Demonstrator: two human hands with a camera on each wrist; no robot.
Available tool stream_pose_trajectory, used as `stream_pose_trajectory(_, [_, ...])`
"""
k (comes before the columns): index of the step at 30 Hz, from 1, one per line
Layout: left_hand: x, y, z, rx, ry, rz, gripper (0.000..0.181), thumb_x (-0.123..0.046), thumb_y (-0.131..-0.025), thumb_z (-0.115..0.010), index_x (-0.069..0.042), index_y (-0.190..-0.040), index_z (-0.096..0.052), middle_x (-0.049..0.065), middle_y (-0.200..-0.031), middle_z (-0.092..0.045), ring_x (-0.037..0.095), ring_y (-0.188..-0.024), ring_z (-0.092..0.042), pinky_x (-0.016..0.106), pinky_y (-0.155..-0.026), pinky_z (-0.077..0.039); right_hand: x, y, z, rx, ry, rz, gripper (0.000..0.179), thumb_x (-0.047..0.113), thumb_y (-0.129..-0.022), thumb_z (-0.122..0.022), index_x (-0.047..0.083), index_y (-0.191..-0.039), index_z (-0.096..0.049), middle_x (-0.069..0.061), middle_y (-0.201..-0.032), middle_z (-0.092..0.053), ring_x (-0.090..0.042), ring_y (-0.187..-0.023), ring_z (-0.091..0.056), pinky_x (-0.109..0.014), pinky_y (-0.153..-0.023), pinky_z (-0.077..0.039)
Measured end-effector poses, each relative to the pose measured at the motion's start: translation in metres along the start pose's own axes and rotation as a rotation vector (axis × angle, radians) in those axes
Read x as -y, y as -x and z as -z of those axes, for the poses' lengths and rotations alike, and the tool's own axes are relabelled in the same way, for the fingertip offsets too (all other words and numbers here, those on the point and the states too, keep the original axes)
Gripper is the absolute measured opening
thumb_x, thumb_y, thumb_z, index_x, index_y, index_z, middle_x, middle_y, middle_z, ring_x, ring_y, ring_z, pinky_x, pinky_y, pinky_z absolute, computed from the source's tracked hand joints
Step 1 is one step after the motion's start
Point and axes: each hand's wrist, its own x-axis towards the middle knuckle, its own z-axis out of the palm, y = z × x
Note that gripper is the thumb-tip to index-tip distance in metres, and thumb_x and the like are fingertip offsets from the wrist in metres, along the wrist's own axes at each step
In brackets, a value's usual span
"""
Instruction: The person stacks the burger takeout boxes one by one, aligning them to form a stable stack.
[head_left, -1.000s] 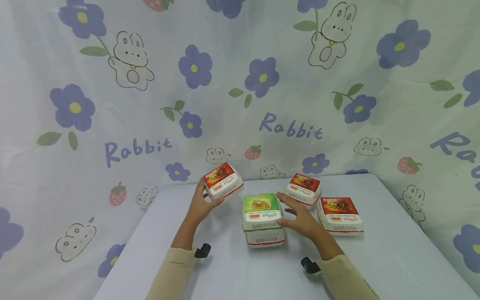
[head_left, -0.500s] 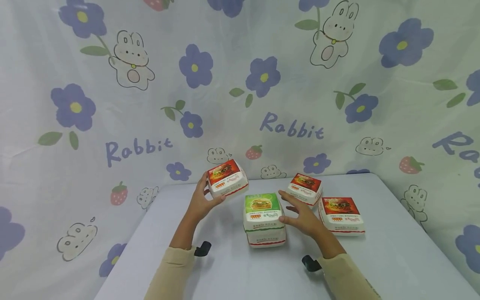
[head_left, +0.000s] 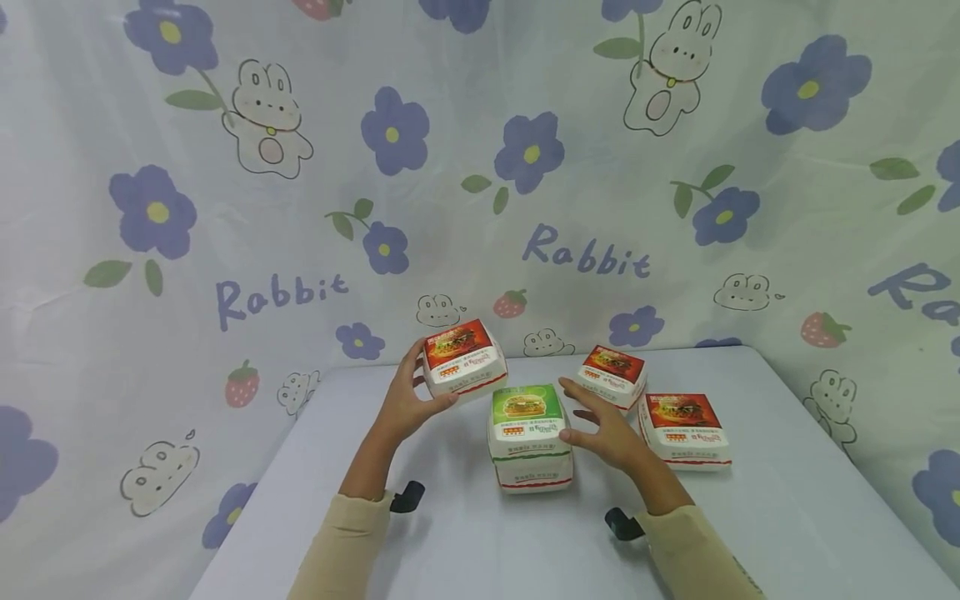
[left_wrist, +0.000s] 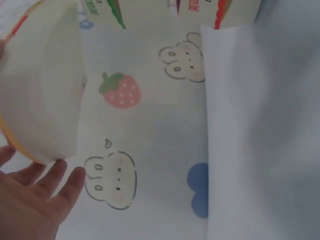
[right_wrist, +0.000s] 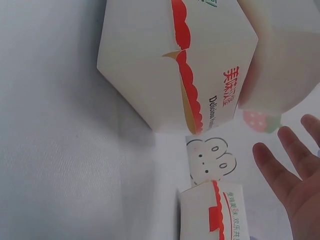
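Observation:
My left hand grips a red-topped burger box by its left side and holds it tilted above the table, left of and behind a two-box stack. In the left wrist view its pale wall shows above the fingertips. The stack has a green-topped burger box over a red-trimmed burger box. At the stack's right side is my right hand, fingers spread, holding nothing. Its thumb is close to the green-topped box; in the head view I cannot tell whether they touch.
Two red-topped burger boxes stand right of the stack: one farther back, one nearer. Behind the white table hangs a rabbit-and-flower printed cloth. Each wrist carries a small black camera.
The left hand has carried its red-topped box to the right, closer to the stack, and a little upward. The right hand has barely moved; the stack stays put.

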Motion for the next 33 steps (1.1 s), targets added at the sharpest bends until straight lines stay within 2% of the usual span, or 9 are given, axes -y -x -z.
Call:
stream_pose_trajectory(2, [-0.003,0.001,0.0,0.003,0.004,-0.007,0.107,-0.044,-0.072,-0.083,-0.023,-0.155,-0.02,0.001,-0.156,-0.027,0.027,-0.134,-0.035,0.053,-0.102,-0.041,0.0,0.0,0.0,0.002,-0.004,-0.002,0.086,0.046,-0.079,-0.076,0.032,-0.153,-0.032,0.0,-0.157,-0.029,-0.034,-0.139,-0.033,-0.059,-0.103,-0.036])
stream_pose_trajectory(3, [-0.01,0.002,0.001,0.009,0.012,-0.005,0.106,-0.041,-0.073,-0.084,-0.021,-0.155,-0.02,0.003,-0.156,-0.026,0.028,-0.134,-0.035,0.054,-0.102,-0.04,0.001,-0.001,0.0,0.001,-0.004,-0.005,0.086,0.047,-0.079,-0.076,0.033,-0.152,-0.033,0.0,-0.157,-0.029,-0.034,-0.139,-0.033,-0.059,-0.103,-0.037])
stream_pose_trajectory(8, [-0.018,0.005,0.0,0.021,0.043,-0.026,0.106,-0.039,-0.073,-0.084,-0.02,-0.155,-0.02,0.001,-0.157,-0.026,0.027,-0.135,-0.033,0.053,-0.103,-0.039,0.004,-0.002,-0.001,0.0,0.015,-0.01,0.085,0.048,-0.079,-0.076,0.037,-0.151,-0.033,0.002,-0.156,-0.03,-0.031,-0.14,-0.033,-0.055,-0.104,-0.037])
stream_pose_trajectory(12, [-0.017,0.005,-0.005,0.038,0.048,-0.048,0.106,-0.042,-0.073,-0.082,-0.022,-0.156,-0.019,0.0,-0.156,-0.027,0.026,-0.136,-0.033,0.052,-0.104,-0.039,0.006,-0.001,-0.001,-0.002,0.032,-0.019,0.087,0.049,-0.077,-0.076,0.038,-0.151,-0.033,0.003,-0.156,-0.031,-0.03,-0.139,-0.034,-0.053,-0.105,-0.038])
stream_pose_trajectory(17, [-0.023,0.007,-0.01,0.071,0.057,-0.08,0.104,-0.04,-0.075,-0.08,-0.02,-0.156,-0.018,0.003,-0.155,-0.029,0.026,-0.137,-0.032,0.052,-0.105,-0.037,0.007,0.0,-0.001,0.0,0.032,-0.032,0.087,0.051,-0.077,-0.076,0.04,-0.151,-0.032,0.0,-0.156,-0.031,-0.035,-0.138,-0.035,-0.055,-0.102,-0.04])
stream_pose_trajectory(24, [-0.035,0.009,-0.015,0.084,0.07,-0.116,0.101,-0.041,-0.076,-0.078,-0.025,-0.156,-0.018,0.002,-0.154,-0.03,0.025,-0.137,-0.032,0.054,-0.105,-0.036,0.006,-0.001,0.002,-0.009,0.019,-0.02,0.085,0.05,-0.079,-0.074,0.036,-0.152,-0.033,-0.005,-0.155,-0.032,-0.045,-0.133,-0.038,-0.062,-0.098,-0.04])
stream_pose_trajectory(29, [-0.038,0.012,-0.022,0.107,0.057,-0.107,0.103,-0.042,-0.076,-0.079,-0.024,-0.156,-0.017,0.001,-0.153,-0.032,0.024,-0.138,-0.032,0.051,-0.106,-0.037,0.008,-0.002,0.002,-0.011,0.012,0.005,0.084,0.049,-0.079,-0.074,0.037,-0.151,-0.033,0.002,-0.155,-0.033,-0.035,-0.138,-0.035,-0.058,-0.102,-0.038])
stream_pose_trajectory(33, [-0.039,0.013,-0.028,0.12,0.079,-0.101,0.104,-0.035,-0.076,-0.08,-0.02,-0.157,-0.016,0.004,-0.155,-0.03,0.026,-0.138,-0.033,0.052,-0.106,-0.036,0.008,-0.002,0.002,-0.015,0.021,0.031,0.083,0.049,-0.081,-0.073,0.037,-0.151,-0.033,0.006,-0.154,-0.034,-0.028,-0.14,-0.033,-0.054,-0.104,-0.038])
